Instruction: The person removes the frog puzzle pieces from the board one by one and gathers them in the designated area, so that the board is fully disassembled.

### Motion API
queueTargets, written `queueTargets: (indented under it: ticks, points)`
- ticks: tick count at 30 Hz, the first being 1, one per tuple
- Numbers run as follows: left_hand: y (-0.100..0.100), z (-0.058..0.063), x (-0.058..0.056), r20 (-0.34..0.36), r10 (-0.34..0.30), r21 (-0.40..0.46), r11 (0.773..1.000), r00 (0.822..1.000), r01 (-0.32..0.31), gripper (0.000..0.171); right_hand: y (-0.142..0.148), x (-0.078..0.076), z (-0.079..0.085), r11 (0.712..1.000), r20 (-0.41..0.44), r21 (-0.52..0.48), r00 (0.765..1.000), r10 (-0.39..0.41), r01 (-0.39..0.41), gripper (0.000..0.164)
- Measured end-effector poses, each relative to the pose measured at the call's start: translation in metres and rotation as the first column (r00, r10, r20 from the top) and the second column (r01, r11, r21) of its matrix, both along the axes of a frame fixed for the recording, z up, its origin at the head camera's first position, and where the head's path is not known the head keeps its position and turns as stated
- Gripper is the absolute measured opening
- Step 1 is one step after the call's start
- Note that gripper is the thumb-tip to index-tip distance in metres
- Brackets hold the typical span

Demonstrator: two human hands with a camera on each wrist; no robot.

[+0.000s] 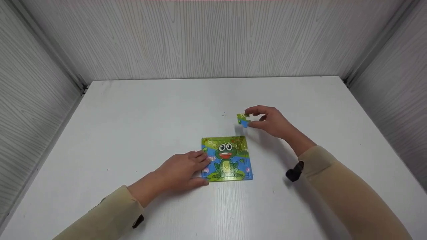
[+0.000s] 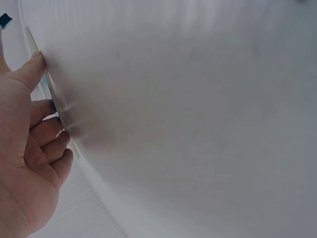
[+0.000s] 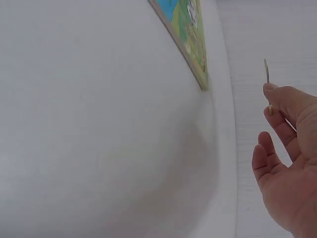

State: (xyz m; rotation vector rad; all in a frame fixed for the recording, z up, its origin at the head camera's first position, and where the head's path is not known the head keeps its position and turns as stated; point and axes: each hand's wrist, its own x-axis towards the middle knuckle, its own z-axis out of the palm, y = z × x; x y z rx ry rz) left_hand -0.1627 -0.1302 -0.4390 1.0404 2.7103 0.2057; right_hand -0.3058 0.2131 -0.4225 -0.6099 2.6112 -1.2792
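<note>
A square frog jigsaw puzzle [image 1: 227, 163], green and blue, lies flat on the white table. My left hand [image 1: 181, 170] rests at its left side, fingertips on the edge and thumb by the lower left corner. In the left wrist view the puzzle's thin edge [image 2: 54, 96] runs along the fingers of that hand. Above the table, behind the puzzle's upper right corner, my right hand [image 1: 268, 121] pinches a green and blue jigsaw piece [image 1: 243, 120] between thumb and fingertips. The right wrist view shows this piece [image 3: 267, 72] edge-on, its other fingers loosely bent.
Around the puzzle spreads the white tabletop [image 1: 150, 110]. Pale wood-grain panels [image 1: 213, 40] stand at the back and both sides. Beige sleeves [image 1: 347, 186] cover both forearms, with a dark strap end [image 1: 294, 171] hanging at the right wrist.
</note>
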Motion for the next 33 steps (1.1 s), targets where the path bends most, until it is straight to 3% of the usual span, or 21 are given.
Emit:
queueTargets:
  ticks: [14, 33]
  points:
    - [0.0, -0.006, -0.002, 0.0, 0.001, -0.005, 1.0, 1.0, -0.001, 0.075, 0.034, -0.01, -0.029, 0.991, 0.065, 0.026, 0.989, -0.132, 0.131, 0.041]
    - [0.001, 0.001, -0.001, 0.017, 0.007, -0.018, 1.0, 1.0, -0.007, 0.074, 0.035, -0.011, -0.035, 0.985, 0.116, 0.055, 0.979, -0.169, 0.164, 0.041]
